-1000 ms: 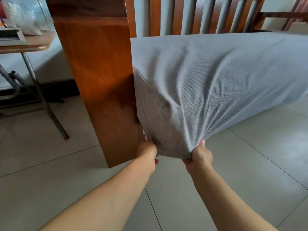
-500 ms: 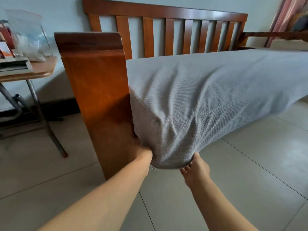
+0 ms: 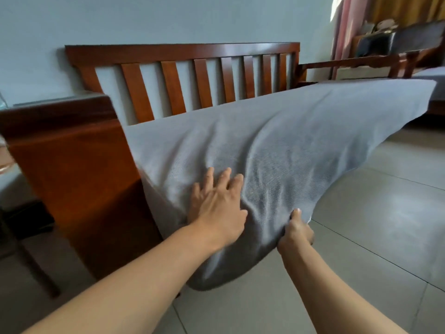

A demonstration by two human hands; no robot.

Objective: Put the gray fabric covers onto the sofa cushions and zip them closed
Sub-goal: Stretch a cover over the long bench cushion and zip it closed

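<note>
So the gray cover [image 3: 277,145] is on the long seat cushion sitting in the wooden sofa frame [image 3: 183,75], and the near corner is tipped out over the floor tiles [image 3: 373,213]. The left hand [image 3: 218,206] lies flat on the fabric, fingers spread, just up from the corner. The right hand [image 3: 297,233] pinches the cover's lower edge, thumb on top, the other fingers tucked under where I can't see them. Wrinkles fan out from that pinch toward the far end.

My guess is this is the smoothing and seating bit at the corner. I'd keep the flat hand pinning the cushion while the pinching hand pulls the slack down and toward you, so the seam lands right on the corner. Don't yank, since the knit looks stretchy and could go baggy. The wooden armrest [image 3: 72,169] is tight against the cover just left of the flat hand, so fabric might snag there. Can't see the zipper from here.
</note>
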